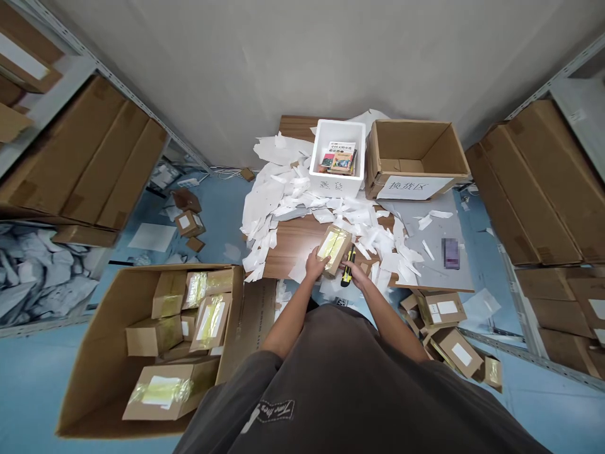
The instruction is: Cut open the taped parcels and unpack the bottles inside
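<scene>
A small cardboard box [333,247], wrapped in yellowish clear tape over a label, is held tilted above the table's front edge. My left hand [314,265] is closed on its left side, thumb on the near face. In my right hand [358,275] is a yellow and black utility knife [348,267], beside the box's right side. Whether its blade is out is too small to tell. Torn white paper scraps [302,189] lie around and behind the box on the brown wooden table [300,243].
At the table's back stand a white foam box [336,185] with books and an open carton [418,129]. A large carton [101,353] of taped parcels sits on the floor at left. Discarded boxes [456,350] lie at right. Shelves with cartons [89,151] flank both sides.
</scene>
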`<state>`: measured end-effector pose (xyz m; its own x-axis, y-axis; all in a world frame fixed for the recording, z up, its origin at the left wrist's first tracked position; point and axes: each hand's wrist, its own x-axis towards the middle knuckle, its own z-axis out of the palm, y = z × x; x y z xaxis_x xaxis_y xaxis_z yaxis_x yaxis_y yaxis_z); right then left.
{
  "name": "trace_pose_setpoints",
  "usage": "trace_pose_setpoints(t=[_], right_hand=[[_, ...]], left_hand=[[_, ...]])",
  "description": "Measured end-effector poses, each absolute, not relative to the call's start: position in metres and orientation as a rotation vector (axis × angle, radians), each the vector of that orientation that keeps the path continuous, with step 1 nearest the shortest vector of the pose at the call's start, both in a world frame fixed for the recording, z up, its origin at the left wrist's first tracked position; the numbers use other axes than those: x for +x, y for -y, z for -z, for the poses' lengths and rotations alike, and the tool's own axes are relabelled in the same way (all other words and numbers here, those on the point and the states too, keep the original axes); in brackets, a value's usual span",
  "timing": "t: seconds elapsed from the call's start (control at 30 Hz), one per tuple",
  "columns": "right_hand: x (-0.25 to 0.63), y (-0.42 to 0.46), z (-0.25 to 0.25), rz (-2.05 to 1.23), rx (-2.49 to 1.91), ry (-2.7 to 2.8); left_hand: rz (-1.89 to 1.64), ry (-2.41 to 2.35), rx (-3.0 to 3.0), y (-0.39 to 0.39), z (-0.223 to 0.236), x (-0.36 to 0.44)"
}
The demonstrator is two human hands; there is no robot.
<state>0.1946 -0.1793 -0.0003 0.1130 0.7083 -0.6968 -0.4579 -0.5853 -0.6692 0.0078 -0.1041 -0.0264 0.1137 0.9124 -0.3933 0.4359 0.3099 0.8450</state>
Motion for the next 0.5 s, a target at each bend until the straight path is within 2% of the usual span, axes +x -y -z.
trace_pose_setpoints(t=[0.13, 0.27, 0.43, 0.5], right_hand=[[0.182, 0.155, -0.017, -1.611, -1.427, 0.287], [0.165, 0.140, -0.021, -1.664, -1.545, 0.177], [0.162, 0.143, -0.015, -1.276, -1.796, 0.305], [0.160, 0.145, -0.015, -1.227, -1.880, 0.362]], left_hand=[[-0.647, -1.403, 0.881, 0.093, 0.034, -0.022], [-0.570, -1.450, 0.821, 0.084, 0.038, -0.051], [-0.517, -1.341, 0.903, 0.085, 0.042, -0.051], [-0.527, -1.310, 0.912, 0.087, 0.042, -0.045]])
